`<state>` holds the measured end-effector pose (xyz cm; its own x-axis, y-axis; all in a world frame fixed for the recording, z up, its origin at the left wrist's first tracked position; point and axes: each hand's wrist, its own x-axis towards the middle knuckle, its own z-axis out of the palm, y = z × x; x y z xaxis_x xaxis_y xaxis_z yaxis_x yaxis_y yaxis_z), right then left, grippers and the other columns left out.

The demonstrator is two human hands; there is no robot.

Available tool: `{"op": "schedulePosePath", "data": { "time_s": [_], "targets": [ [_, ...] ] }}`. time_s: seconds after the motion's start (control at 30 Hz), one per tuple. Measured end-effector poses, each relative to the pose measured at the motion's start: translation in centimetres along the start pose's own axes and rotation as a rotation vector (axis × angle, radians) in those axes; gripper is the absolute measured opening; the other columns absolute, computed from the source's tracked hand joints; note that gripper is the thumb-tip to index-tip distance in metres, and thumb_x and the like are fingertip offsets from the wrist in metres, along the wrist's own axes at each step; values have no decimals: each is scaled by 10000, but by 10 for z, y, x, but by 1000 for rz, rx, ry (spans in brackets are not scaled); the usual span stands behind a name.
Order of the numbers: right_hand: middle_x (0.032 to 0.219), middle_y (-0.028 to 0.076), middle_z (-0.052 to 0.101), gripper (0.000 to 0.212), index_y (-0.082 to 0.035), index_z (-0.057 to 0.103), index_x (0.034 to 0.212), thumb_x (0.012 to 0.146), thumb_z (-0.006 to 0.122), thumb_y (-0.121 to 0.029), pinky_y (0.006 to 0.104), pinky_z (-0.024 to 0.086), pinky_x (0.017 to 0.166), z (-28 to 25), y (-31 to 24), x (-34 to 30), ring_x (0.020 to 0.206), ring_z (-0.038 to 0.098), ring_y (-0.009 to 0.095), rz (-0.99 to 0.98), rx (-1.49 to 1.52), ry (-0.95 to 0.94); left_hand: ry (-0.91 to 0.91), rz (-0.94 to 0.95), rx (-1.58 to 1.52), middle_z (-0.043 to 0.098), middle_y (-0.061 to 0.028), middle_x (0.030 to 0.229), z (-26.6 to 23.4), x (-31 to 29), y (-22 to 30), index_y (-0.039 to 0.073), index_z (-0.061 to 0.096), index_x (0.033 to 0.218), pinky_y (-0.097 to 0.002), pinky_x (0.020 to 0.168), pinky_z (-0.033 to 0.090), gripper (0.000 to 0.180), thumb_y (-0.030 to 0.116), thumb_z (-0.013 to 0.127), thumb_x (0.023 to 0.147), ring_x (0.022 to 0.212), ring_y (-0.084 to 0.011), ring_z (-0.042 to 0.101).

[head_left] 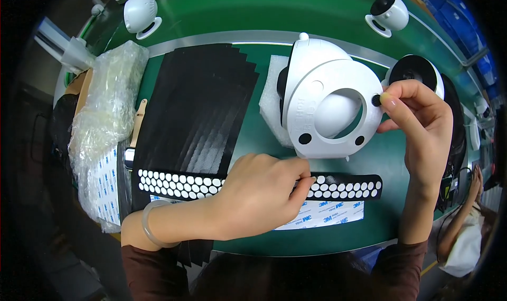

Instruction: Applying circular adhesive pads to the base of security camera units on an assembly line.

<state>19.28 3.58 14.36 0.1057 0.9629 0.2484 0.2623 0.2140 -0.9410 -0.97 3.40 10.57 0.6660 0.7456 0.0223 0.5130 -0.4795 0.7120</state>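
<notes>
A white dome-shaped camera (318, 48) lies with the underside of its ring base (304, 103) turned up toward me. Three black round pads, such as this one (304, 139), sit around the base's large hole. At the base's right rim my right hand (422, 121) grips it, the thumb on the upper right pad and fingertips partly hidden behind. My left hand (264, 192) is closed in a pinch at a black strip (346, 186) with rows of white dots. The left fingertips touch the strip's upper edge; whether a loose dot is between them is hidden.
White-and-blue backing paper (332, 214) lies under the strip. Stacked black sheets (195, 100) cover the left of the green mat. Bubble wrap (108, 121) lies farther left, white foam (272, 105) behind the base. More cameras (141, 15) stand at the back. A co-worker's arm (459, 221) shows at right.
</notes>
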Motion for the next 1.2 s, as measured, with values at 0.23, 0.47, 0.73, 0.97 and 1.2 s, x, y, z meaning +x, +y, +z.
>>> {"op": "schedulePosePath", "data": {
  "time_s": [0.23,0.47,0.73,0.97,1.2],
  "targets": [
    [777,45,587,99,19,603,823,779,614,-69,169,455,546,6,-2,0,669,552,76,-48,-100,19,46,30,-12,634,-112,653,3,-1,-4,3,607,735,-259,500,491,97,99,618,749,549,-208,632],
    [757,55,597,84,12,582,796,763,627,-51,170,454,559,7,-2,0,645,552,72,-85,-141,23,40,26,-12,634,-110,652,4,0,-4,4,604,731,-259,502,490,86,87,623,744,560,-211,635],
    [778,129,636,338,7,400,1004,746,617,-20,204,501,616,-5,0,13,678,622,138,45,52,-66,16,17,24,628,-97,642,3,-1,0,20,605,728,-261,501,486,70,85,629,735,555,-211,632],
    [874,141,618,198,43,602,819,641,654,-28,311,472,719,-18,-10,-42,838,596,239,-344,-508,-223,90,64,18,630,-99,687,-1,-4,7,33,616,811,-263,530,491,94,55,620,720,598,-215,636],
    [721,85,604,169,-23,608,804,647,670,-29,316,471,575,0,10,-58,643,586,253,-266,-483,-331,135,205,-17,599,-99,681,-3,-7,13,27,621,905,-260,499,469,222,-10,573,692,556,-210,601]
  ]
}}
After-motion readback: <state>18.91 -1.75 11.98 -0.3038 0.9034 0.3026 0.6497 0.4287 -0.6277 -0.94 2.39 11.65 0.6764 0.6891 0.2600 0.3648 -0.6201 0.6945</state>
